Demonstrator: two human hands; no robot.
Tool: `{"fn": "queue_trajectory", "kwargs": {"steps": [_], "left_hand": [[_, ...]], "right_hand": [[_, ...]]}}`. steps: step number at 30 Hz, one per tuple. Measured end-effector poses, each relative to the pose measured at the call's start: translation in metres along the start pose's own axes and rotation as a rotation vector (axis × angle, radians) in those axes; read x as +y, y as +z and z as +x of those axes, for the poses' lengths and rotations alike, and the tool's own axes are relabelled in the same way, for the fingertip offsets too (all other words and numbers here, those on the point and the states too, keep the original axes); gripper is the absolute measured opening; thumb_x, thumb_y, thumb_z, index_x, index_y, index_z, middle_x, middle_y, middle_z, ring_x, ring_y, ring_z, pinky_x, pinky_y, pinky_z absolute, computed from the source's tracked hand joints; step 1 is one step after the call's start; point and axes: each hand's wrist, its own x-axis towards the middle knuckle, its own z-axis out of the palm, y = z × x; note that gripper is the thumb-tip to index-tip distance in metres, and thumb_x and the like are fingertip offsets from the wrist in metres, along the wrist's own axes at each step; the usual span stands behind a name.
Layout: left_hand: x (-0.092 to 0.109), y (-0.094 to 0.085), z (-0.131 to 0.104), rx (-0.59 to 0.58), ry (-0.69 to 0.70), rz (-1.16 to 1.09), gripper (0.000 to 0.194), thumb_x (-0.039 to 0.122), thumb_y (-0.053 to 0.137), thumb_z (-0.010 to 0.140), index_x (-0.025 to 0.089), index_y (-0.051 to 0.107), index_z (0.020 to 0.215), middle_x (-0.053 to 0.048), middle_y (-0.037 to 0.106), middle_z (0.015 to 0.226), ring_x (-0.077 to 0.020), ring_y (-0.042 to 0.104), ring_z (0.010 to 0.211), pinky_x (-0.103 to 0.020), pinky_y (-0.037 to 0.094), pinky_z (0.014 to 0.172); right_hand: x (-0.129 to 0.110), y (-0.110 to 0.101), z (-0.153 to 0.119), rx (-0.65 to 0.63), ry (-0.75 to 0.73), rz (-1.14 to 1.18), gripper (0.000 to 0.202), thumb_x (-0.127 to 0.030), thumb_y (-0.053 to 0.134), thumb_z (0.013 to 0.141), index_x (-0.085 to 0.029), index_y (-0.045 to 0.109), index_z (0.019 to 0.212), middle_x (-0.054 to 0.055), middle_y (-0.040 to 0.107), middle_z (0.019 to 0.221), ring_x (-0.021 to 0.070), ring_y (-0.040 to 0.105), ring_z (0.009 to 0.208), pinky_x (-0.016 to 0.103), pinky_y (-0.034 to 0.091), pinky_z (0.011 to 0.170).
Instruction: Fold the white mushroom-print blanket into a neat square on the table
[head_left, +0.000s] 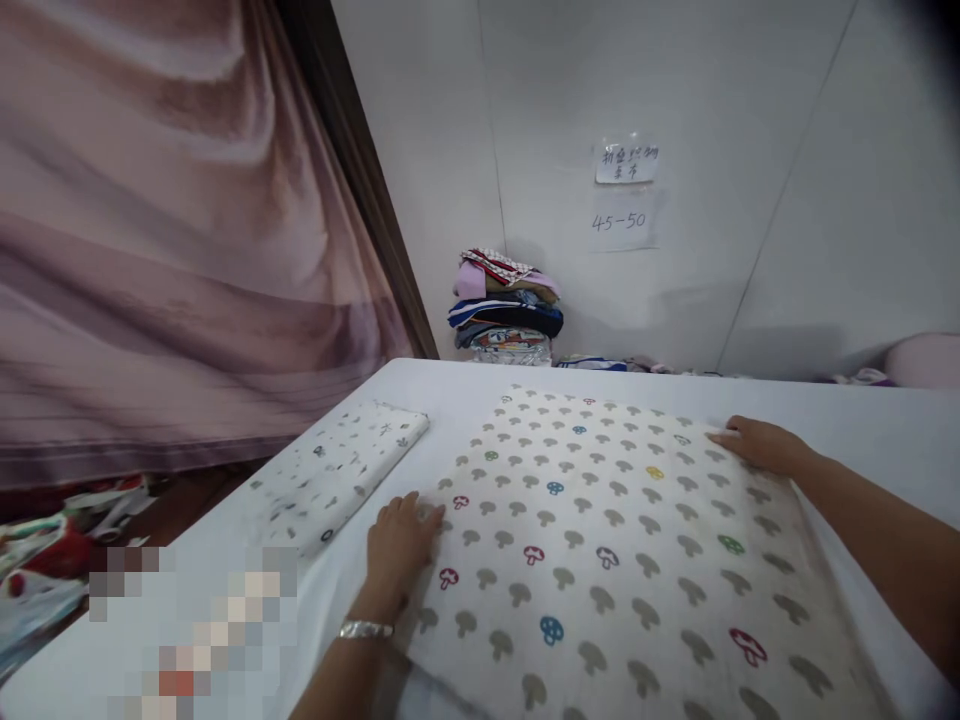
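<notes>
A white tablecloth (570, 520) printed with grey-brown mushrooms and a few coloured ones lies partly folded before me, running off the bottom of the view. My left hand (401, 545), with a silver bracelet at the wrist, is closed on its left edge. At the far right edge, my right hand (765, 445) pinches the cloth between thumb and fingers. Some fingertips are hidden by the hands and the fabric. To the left lies a folded white cloth (345, 465) with small dark and grey prints, apart from both hands.
Both cloths rest on a white table (442, 385). Behind it, a stack of folded fabrics (510, 310) stands against the wall under paper signs (626, 190). A pinkish curtain (165, 230) hangs at left, with piled bags (52, 560) below. One patch at lower left is pixelated.
</notes>
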Motion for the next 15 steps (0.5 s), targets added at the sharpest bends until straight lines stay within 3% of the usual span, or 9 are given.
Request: {"fn": "queue_trajectory", "kwargs": {"steps": [5,9,12,15], "left_hand": [[0.002,-0.008,0.022,-0.207,-0.045,-0.064,0.034,0.047,0.043,0.081,0.016,0.056,0.088,-0.011,0.064,0.092,-0.0252,0.06,0.086,-0.032,0.042,0.068],[0.02,-0.014,0.058,-0.134,0.052,0.051,0.025,0.04,0.043,0.083,0.017,0.052,0.089,-0.012,0.065,0.09,-0.0244,0.061,0.084,-0.031,0.041,0.067],[0.058,-0.024,0.105,-0.037,0.164,0.126,0.023,0.034,0.043,0.085,0.016,0.051,0.097,-0.013,0.065,0.097,-0.024,0.06,0.093,-0.031,0.041,0.074],[0.113,-0.032,0.148,0.046,0.262,0.088,0.023,0.029,0.045,0.086,0.016,0.05,0.104,-0.013,0.062,0.106,-0.0241,0.058,0.101,-0.033,0.04,0.082]], "right_hand": [[0.008,0.004,0.01,0.044,-0.05,-0.032,0.045,-0.046,0.052,0.081,-0.009,0.062,0.104,0.023,0.058,0.114,0.0276,0.056,0.099,0.032,0.039,0.075],[0.038,0.003,0.015,0.071,-0.007,-0.035,0.048,-0.052,0.054,0.078,-0.01,0.063,0.1,0.024,0.061,0.106,0.0287,0.057,0.093,0.034,0.038,0.071],[0.072,0.004,0.003,0.054,0.081,0.0,0.042,-0.053,0.058,0.075,-0.014,0.064,0.088,0.024,0.061,0.103,0.0285,0.058,0.09,0.035,0.038,0.072],[0.109,0.013,-0.027,0.035,0.166,0.066,0.036,-0.053,0.055,0.076,-0.018,0.063,0.074,0.023,0.063,0.098,0.0271,0.06,0.085,0.036,0.04,0.073]]}}
